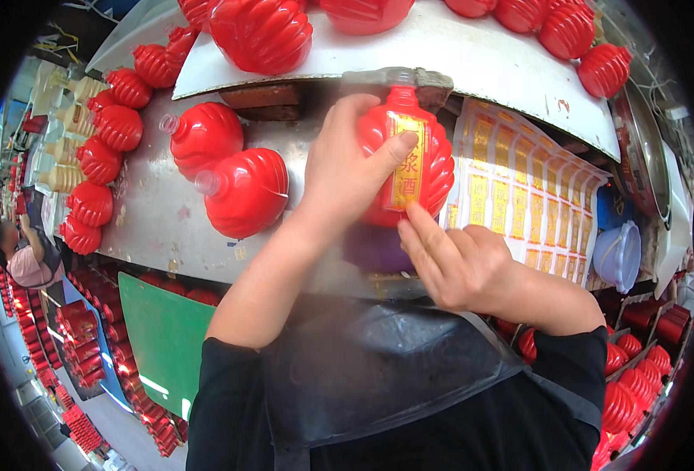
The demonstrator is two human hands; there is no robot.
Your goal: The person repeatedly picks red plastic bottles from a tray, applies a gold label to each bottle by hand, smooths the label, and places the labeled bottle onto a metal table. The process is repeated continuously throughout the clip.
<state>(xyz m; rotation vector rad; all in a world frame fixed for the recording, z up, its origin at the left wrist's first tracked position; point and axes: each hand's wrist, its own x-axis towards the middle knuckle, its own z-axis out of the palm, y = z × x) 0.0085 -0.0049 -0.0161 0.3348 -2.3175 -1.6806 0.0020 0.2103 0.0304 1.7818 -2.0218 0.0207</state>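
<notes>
My left hand (348, 161) is closed around a red ribbed bottle (439, 171) with a clear neck, tilted back against a dark block (435, 85). Its thumb presses on the upper part of a gold and red label (407, 179) on the bottle's front. At the label's lower end rest the fingertips of my right hand (465, 267), with the other fingers curled in. Just right of the bottle lies a sheet of gold labels (512, 192). Two more red bottles, one behind (210, 140) and one nearer (249, 192), lie left of my left forearm.
A raised white board (488, 55) along the back carries several red bottles. More red bottles (117, 128) line the table's left edge. A light blue bucket (618, 255) stands at the right. At lower left is a green panel (162, 330); a person (29, 255) is beyond.
</notes>
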